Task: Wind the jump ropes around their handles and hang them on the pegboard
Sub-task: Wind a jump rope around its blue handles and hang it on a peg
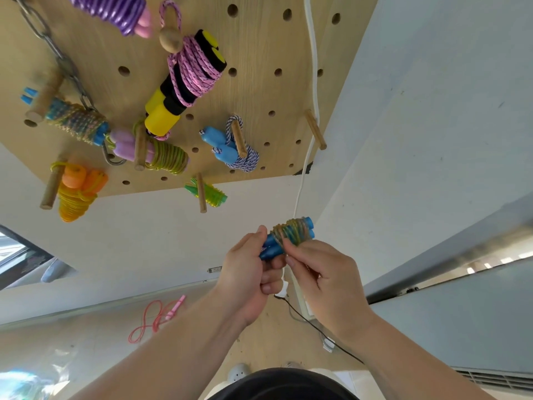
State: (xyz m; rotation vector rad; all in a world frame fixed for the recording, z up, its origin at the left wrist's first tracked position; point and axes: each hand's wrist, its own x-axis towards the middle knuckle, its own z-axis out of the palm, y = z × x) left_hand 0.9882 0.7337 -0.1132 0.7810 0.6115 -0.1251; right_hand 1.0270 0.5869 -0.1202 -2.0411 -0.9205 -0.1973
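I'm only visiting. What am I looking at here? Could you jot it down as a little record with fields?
In hand: blue-handled jump rope, rope wound round its handles
Left hand: holds the handle ends
Right hand: pinches the wound rope
Pegboard: several wound ropes hang on pegs
Bare peg: near the board's right edge
Floor: loose pink rope, not yet wound

Matt wooden pegboard (259, 39); metal chain (69, 70)

Wound rope (291, 236) between both hands, below pegboard (259, 90) (bundles on pegs)
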